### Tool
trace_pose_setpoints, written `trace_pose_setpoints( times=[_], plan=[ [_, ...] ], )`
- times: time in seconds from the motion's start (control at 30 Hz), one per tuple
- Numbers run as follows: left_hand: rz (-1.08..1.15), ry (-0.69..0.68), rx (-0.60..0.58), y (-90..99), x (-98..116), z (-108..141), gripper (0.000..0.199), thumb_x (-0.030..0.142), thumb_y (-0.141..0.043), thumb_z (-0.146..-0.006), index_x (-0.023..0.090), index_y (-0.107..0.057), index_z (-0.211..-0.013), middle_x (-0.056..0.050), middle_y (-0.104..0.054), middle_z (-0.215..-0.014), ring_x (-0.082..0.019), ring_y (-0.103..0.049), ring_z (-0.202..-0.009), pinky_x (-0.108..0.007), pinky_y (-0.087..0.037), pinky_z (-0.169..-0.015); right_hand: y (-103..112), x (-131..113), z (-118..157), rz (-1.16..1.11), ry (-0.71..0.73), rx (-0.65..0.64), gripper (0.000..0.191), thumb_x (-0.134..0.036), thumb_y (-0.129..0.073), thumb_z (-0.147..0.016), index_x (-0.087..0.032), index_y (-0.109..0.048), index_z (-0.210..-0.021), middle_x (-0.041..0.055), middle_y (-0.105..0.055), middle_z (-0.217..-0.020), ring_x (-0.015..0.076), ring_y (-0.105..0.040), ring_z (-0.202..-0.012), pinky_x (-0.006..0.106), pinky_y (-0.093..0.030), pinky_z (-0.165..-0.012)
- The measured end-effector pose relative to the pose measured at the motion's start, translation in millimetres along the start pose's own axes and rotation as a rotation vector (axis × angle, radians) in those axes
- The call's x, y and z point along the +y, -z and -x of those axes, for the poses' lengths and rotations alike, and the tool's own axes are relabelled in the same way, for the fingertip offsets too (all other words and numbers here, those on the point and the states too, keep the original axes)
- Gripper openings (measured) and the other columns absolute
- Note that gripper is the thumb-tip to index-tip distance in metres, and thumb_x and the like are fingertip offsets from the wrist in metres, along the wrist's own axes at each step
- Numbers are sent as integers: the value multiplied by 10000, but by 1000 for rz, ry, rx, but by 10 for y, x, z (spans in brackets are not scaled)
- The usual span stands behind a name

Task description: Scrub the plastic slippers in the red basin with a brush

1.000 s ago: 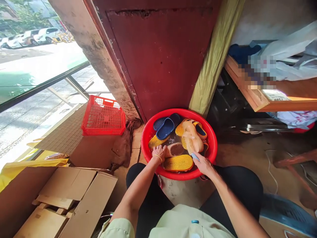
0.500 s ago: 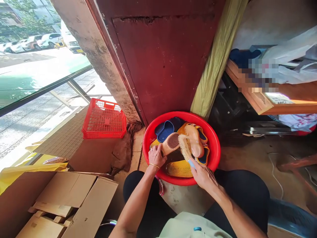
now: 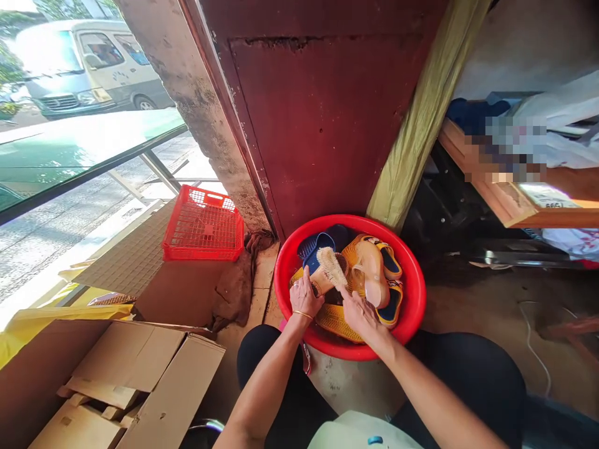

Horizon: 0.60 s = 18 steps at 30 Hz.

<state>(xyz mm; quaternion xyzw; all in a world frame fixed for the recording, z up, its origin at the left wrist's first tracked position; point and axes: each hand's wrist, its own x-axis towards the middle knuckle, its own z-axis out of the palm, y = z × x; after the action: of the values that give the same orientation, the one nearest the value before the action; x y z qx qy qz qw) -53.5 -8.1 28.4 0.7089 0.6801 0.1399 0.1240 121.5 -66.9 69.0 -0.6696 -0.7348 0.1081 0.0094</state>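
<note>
A red basin (image 3: 418, 293) stands between my knees with several shoes in it. My left hand (image 3: 305, 297) is closed on the near end of a tan shoe (image 3: 322, 280), held over the basin's left half. In my right hand (image 3: 362, 313) is a pale-bristled brush (image 3: 332, 267), which lies over that shoe; its handle is mostly hidden by the fingers. Right of the brush rests another tan shoe (image 3: 374, 271) beside yellow and navy shoes (image 3: 389, 260). A blue shoe (image 3: 314, 249) lies at the back left, and a yellow one (image 3: 337, 321) at the front.
Left of the basin are a red plastic crate (image 3: 203, 231), a brown cloth (image 3: 238, 287) and an open cardboard box (image 3: 173, 380). Behind it stand a dark red door (image 3: 322, 125) and a yellow-green curtain (image 3: 412, 137). A wooden tray (image 3: 528, 215) juts in at right.
The brush in my right hand has moved left, from beside the tan shoe to over it. The view has shifted slightly, and a van now shows outside.
</note>
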Motion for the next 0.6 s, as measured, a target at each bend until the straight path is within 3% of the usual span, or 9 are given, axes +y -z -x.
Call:
trace_pose_setpoints(
  times=[0.1,0.17,0.27,0.43,0.5,0.6],
  plan=[
    [15,6,-5,-12,-12,-13,1115,388,-694,-738,133,-71,-1627,-191,-595,-1385,-351,-572,-1245,-442,-441,-1040,-163,-1,290,-24,74,-84,595,-183,-366,-993,-165,-358,-1587,175,-711,-1073,229,-723,-868,287,-523,-743],
    [44,14,-1,-9,-11,-18,1119,399,-677,-757,132,-29,-1629,-187,-606,-1372,-346,-579,-1240,-436,-450,-1031,-167,91,331,-33,77,-100,603,-210,-389,-995,-223,-340,-1596,150,-709,-1090,228,-722,-892,281,-520,-754],
    [71,-6,1,8,-5,-12,1134,399,-687,-757,124,-14,-1628,-186,-605,-1373,-339,-582,-1242,-429,-457,-1031,-21,288,103,-33,-41,-79,598,-203,-396,-984,-260,-370,-1579,139,-720,-1111,242,-723,-919,296,-529,-754],
    [64,7,-9,44,-30,27,1133,364,-712,-742,152,-40,-1629,-184,-586,-1411,-355,-558,-1279,-450,-450,-1050,227,435,-330,-131,-119,60,527,-157,-384,-955,-140,-551,-1455,150,-752,-1081,238,-700,-1034,306,-515,-907],
    [78,24,-10,48,-50,39,1136,372,-714,-746,159,-32,-1630,-179,-583,-1419,-356,-557,-1282,-451,-448,-1054,197,372,-260,-145,-85,41,553,-163,-377,-955,-156,-512,-1491,127,-765,-1023,231,-709,-1001,302,-522,-875],
    [85,44,-29,41,-60,43,1144,389,-713,-754,156,-15,-1631,-182,-580,-1425,-357,-561,-1276,-450,-453,-1049,24,193,90,-143,-7,-63,607,-189,-380,-965,-237,-402,-1569,99,-762,-1002,224,-722,-917,285,-528,-770]
  ],
)
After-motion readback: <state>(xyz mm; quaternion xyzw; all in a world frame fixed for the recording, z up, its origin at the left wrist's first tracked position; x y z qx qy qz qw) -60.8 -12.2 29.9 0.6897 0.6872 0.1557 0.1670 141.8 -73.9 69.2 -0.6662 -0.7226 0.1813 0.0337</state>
